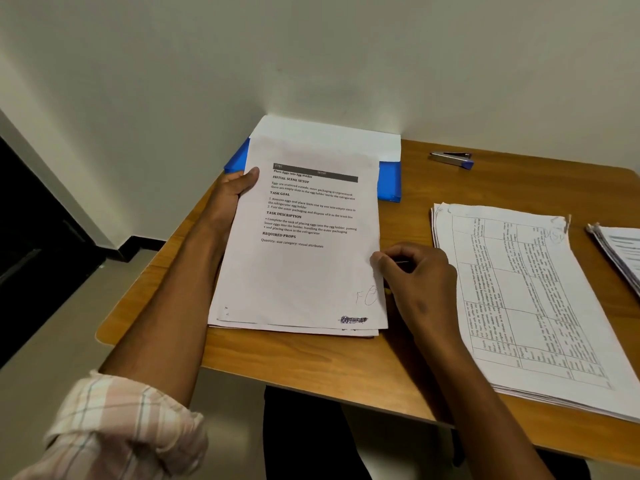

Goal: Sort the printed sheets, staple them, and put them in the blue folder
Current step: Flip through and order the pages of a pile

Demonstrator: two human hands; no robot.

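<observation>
A bare strip of desk (pixel 408 188) runs between the held sheets (pixel 304 237) and the table-printed pile (pixel 533 299), narrowed midway by the right hand (pixel 415 275). Farther back the folder (pixel 389 181) and stapler (pixel 452 159) flank open wood, with the wall (pixel 346 64) close behind. A third pile (pixel 620 254) crowds the right edge.

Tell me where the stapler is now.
In the head view the stapler lies on the table at the far right, near the wall, just right of the blue folder.
</observation>
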